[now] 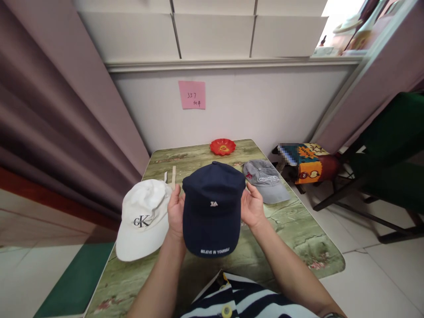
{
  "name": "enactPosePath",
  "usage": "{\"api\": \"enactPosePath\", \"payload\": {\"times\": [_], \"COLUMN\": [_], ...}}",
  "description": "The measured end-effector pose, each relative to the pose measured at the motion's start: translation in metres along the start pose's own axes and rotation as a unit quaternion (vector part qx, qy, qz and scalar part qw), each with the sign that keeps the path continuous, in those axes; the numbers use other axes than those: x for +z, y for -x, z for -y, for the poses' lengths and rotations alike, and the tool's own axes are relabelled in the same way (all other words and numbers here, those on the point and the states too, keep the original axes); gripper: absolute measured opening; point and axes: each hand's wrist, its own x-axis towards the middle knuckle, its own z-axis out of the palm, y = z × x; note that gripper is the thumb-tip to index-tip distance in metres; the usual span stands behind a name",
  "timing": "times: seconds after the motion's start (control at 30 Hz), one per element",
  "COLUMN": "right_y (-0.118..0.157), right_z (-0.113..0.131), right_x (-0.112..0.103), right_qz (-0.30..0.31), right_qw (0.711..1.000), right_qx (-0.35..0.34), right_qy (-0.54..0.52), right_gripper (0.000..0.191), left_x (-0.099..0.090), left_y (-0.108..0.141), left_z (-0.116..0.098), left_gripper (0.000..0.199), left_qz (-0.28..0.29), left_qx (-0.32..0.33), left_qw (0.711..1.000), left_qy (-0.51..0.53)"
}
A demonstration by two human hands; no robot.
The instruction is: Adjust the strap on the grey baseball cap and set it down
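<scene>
A navy cap (213, 190) with small white lettering on its front and more along its brim is held up between my two hands, brim toward me. My left hand (176, 210) grips its left side, thumb up. On the other side my right hand (253, 205) holds the cap's right edge, thumb near the crown. To the left, a white cap (144, 221) with dark letters rests on the table, close to my left hand. A grey cap (266, 180) with a red patch lies on the table to the right, just beyond my right hand.
The green wood-patterned table (298, 238) stands against a white wall. At its back sits a red scalloped dish (223, 146). A pink note (192, 95) is on the wall. To the right are a stool with a patterned cover (309, 161) and a dark chair (391, 163).
</scene>
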Motion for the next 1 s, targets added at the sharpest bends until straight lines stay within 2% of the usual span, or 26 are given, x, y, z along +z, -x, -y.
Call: {"api": "enactPosePath", "payload": {"times": [0.1,0.23,0.3,0.4,0.53,0.7,0.83,1.0], "right_y": [0.002,-0.001,-0.003,-0.006,-0.002,0.005,0.001,-0.01], "right_z": [0.011,0.021,0.026,0.033,0.043,0.056,0.064,0.066], "right_x": [-0.004,-0.008,-0.008,-0.007,-0.005,-0.002,0.009,0.025], "right_qz": [-0.005,-0.01,-0.013,-0.018,0.0,0.029,0.031,0.009], "right_qw": [0.999,0.998,0.996,0.995,0.989,0.982,0.97,0.946], "right_qx": [0.023,0.0,-0.02,-0.031,-0.043,-0.032,-0.062,-0.147], "right_qy": [0.028,0.066,0.081,0.092,0.139,0.183,0.232,0.288], "right_gripper": [0.036,0.032,0.032,0.035,0.034,0.03,0.025,0.023], "left_x": [-0.009,-0.018,-0.017,-0.012,-0.009,-0.015,-0.005,0.015], "left_y": [0.0,-0.006,-0.01,-0.012,-0.007,-0.002,-0.007,-0.022], "left_z": [-0.006,-0.01,-0.014,-0.02,-0.024,-0.028,-0.042,-0.05], "left_gripper": [0.056,0.036,0.032,0.037,0.035,0.03,0.034,0.032], "left_qz": [0.014,-0.002,0.0,0.006,0.051,0.099,0.125,0.086], "left_qx": [-0.022,-0.007,-0.003,-0.021,-0.061,-0.025,-0.017,0.026], "left_qw": [0.999,0.999,0.999,0.995,0.981,0.981,0.974,0.967], "left_qy": [-0.026,-0.035,-0.05,-0.099,-0.176,-0.164,-0.189,-0.239]}}
